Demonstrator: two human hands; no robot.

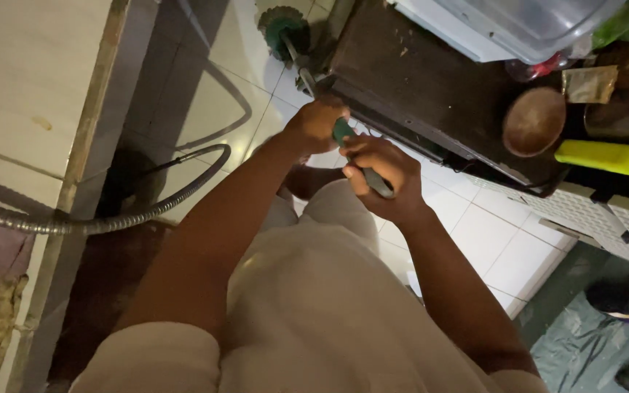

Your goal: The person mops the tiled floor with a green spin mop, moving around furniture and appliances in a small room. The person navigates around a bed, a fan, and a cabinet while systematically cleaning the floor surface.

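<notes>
- I see a long-handled tool with a green grip and grey metal shaft [351,156], its long axis running diagonally from lower right up-left to a round green brush head [283,29] over the white tiled floor [489,240].
- My left hand [316,125] is clenched around the shaft, higher up.
- My right hand [384,175] is wrapped around the grip, just below.
- On the dark table [416,87] to the right: a round brown wooden bowl [533,121], its contents unclear, a yellow oblong bar [606,157] and a clear plastic tub [525,25].
- A grey corrugated hose [111,218] curves at left.

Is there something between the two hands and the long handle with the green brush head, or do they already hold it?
Nothing visible stands between. The left hand and the right hand both grip the handle directly.
</notes>
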